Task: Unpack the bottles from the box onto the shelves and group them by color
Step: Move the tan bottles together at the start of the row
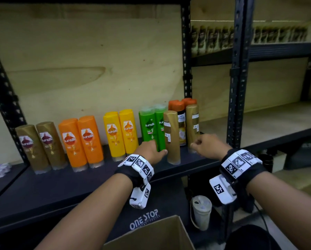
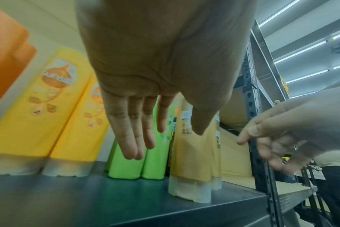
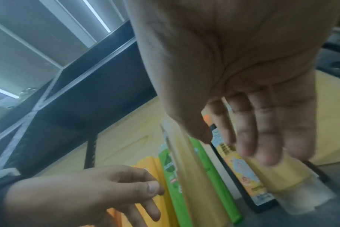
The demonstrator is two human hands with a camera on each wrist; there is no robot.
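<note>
head view: my left hand (image 1: 149, 150) and right hand (image 1: 208, 143) are both out over the dark shelf (image 1: 61, 184), each beside a gold bottle; left gold bottle (image 1: 171, 136) stands in front of the green pair (image 1: 152, 127), right gold bottle (image 1: 192, 127) in front of the orange-capped cans (image 1: 181, 107). The other gold pair (image 1: 39, 145) sits way over at the far left, and the box (image 1: 151, 235) is down by my knees

doing it well: I reckon these two golds belong with that far-left pair, so grab low on the body, lift straight up and don't clip the greens

left wrist view: fingers (image 2: 130, 135) straight and pressed together, thumb apart, holding nothing; thumb seems right next to the gold bottle (image 2: 192, 161), can't tell if it touches

right wrist view: fingers (image 3: 262, 130) loosely spread, a bit blurry, nothing gripped; the gold bottle (image 3: 285, 176) is just past the fingertips, contact unclear
</note>
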